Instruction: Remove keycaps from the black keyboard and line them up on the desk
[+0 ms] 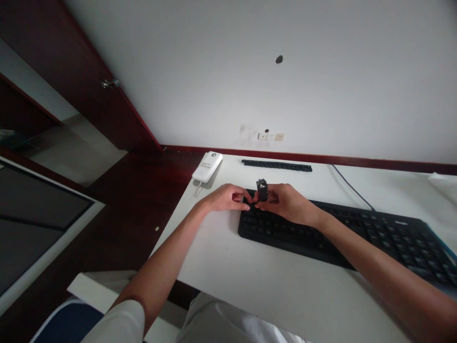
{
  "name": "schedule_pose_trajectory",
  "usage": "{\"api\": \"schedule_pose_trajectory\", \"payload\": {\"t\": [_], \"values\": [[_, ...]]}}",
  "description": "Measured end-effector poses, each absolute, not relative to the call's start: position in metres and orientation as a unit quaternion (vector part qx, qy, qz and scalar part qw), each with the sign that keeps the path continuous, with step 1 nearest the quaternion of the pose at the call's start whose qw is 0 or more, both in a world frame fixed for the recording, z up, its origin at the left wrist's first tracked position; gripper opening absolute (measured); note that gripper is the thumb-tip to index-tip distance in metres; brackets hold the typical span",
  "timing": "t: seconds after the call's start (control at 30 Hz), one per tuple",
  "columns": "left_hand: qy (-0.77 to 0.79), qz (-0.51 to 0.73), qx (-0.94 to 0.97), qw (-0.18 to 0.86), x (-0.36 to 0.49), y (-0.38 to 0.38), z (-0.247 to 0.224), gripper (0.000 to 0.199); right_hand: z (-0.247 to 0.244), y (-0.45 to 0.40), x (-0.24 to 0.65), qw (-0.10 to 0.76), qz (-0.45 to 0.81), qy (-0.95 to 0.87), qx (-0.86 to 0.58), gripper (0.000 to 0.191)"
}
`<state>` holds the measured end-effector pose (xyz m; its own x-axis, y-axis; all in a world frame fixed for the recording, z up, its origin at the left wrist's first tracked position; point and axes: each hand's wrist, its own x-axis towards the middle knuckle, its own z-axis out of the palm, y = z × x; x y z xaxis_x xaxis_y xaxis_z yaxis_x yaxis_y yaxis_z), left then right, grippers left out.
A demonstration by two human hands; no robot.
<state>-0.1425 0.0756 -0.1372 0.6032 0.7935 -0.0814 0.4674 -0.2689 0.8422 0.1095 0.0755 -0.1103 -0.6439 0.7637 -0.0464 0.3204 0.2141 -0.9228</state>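
Note:
A black keyboard (293, 231) lies slanted on the white table. My left hand (228, 197) is at its upper left corner, thumb and forefinger curled towards each other over the keys; whatever is between the fingertips is too small and dark to make out. Close beside it, my right hand (287, 202) grips a small black tool with a metallic top end (262, 189), held upright above the keyboard. The right fingertips almost meet the left ones, and they hide the keys beneath. Behind the keyboard lies a row of what look like black keycaps (276, 166).
On the table's (228, 267) far left corner lies a white device (207, 166) with a white cable. A dark cable (352, 185) runs from the keyboard to the back edge. Wall sockets (271, 136) sit beyond. Something white (442, 183) is at the right. A dark red door (82, 62) stands left.

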Motion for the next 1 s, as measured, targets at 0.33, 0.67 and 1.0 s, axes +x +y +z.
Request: {"api": "schedule_pose_trajectory", "payload": {"t": [0.33,0.67,1.0], "values": [[0.418,0.18,0.78,0.43,-0.142,0.073,-0.133,0.03,-0.11,0.07,0.11,0.196,0.342,-0.851,-0.348,0.015],[0.422,0.179,0.78,0.425,-0.141,0.074,-0.135,0.028,-0.12,0.067,0.106,0.223,0.317,-0.851,-0.354,0.015],[0.428,0.193,0.769,0.434,-0.139,0.073,-0.135,0.03,-0.12,0.07,0.101,0.235,0.372,-0.808,-0.392,0.024]]}}
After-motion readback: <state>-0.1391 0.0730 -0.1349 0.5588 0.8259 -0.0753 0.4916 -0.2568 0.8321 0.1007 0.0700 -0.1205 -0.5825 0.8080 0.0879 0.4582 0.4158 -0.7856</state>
